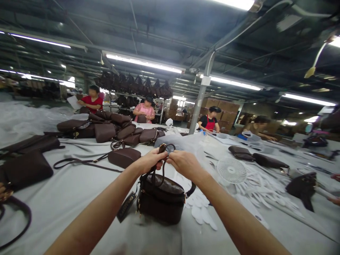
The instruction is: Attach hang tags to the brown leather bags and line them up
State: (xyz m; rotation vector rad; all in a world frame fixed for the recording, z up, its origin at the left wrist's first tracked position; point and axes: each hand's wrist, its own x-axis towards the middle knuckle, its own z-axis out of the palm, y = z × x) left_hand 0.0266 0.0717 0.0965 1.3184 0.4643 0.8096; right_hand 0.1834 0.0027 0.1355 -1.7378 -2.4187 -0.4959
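A dark brown handbag (162, 205) stands upright on the white-covered table in front of me, its top open and a greyish lining showing. Above it, my left hand (151, 161) is closed around part of the bag's dark strap (163, 170). My right hand (183, 163) pinches the same strap close by, where it forms a small loop. The two hands nearly touch. From the bag's left side hangs a black tag (126, 207) with lettering. A short curved handle piece (191, 190) sticks out at the bag's right.
Brown bags (105, 131) lie heaped at the back left, with more at the near left. A round white fan (231, 170) and white paper pieces (259, 186) lie to the right. Co-workers (209, 122) sit across the table; a metal post (199, 106) rises behind it.
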